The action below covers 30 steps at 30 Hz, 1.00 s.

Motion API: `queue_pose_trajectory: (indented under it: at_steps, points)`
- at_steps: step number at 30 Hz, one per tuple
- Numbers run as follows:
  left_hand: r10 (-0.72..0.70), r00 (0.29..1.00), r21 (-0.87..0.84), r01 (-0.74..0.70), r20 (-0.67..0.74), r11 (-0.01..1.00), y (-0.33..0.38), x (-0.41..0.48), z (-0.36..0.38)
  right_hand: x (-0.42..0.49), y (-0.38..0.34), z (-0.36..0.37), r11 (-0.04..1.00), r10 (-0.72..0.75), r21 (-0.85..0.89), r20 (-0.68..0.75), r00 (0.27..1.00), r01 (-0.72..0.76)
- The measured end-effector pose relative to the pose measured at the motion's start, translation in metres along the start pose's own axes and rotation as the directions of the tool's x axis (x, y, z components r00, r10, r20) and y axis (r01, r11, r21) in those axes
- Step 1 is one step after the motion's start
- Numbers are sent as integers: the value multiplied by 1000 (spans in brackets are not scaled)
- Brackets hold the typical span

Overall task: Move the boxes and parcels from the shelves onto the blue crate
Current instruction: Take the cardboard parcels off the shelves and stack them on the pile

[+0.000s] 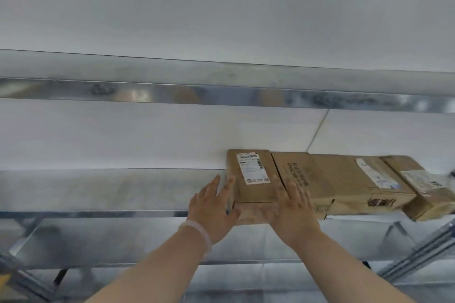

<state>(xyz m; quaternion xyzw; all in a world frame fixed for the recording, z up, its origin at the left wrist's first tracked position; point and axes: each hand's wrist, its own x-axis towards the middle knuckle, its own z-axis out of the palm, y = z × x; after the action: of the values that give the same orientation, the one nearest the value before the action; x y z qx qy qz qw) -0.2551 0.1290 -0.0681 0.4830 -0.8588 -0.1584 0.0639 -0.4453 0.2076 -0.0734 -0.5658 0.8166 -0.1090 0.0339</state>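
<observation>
A row of several brown cardboard boxes lies on a metal shelf (110, 189) at head height. The leftmost box (256, 187) carries a white shipping label on top. My left hand (214, 209) lies flat against that box's left side, fingers straight. On the right front corner of the same box my right hand (294, 211) rests with straight fingers, beside the neighbouring printed box (302, 174). Further right sit a long labelled box (357, 184) and a tilted box (423, 192) at the end. The blue crate is out of view.
A higher metal shelf beam (221, 91) crosses the view above the boxes. A white wall stands behind the shelf. The shelf surface left of the boxes is bare metal. Slanted steel braces (418, 253) show below at the right.
</observation>
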Motion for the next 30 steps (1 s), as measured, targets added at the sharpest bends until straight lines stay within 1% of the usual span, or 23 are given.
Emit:
queue_pose_trajectory:
  at_steps: [5, 10, 13, 17, 20, 23, 26, 28, 30]
  points:
    - [-22, 997, -45, 25, 69, 999, 6, 34, 7, 29, 10, 9, 998, 55, -21, 56, 997, -54]
    - [-20, 995, -101, 30, 102, 994, 6, 68, 13, 61, 6, 14, 994, 84, -73, 109, 991, -76]
    - [-7, 989, -127, 26, 146, 992, 6, 85, 15, 76, 4, 21, 991, 110, -87, 128, 986, -100]
    - [14, 979, -174, 22, 205, 985, -4, 98, 25, 80, -11, 35, 983, 141, -144, 179, 974, -116]
    - [-14, 978, -201, 57, 207, 978, -20, 99, 27, 79, -33, 43, 984, 152, -119, 184, 971, -132]
    - [-48, 983, -276, 96, 175, 956, -42, 98, 24, 82, -55, 45, 989, 149, -43, 213, 966, -143]
    - [-77, 981, -375, 139, 176, 916, -64, 99, 22, 92, -66, 43, 976, 154, 113, 236, 959, -184]
    - [-73, 978, -439, 155, 198, 885, -73, 102, 24, 102, -62, 46, 947, 173, 222, 259, 950, -233]
    - [-44, 975, -524, 155, 217, 837, -77, 105, 26, 110, -56, 47, 886, 205, 337, 328, 922, -317]
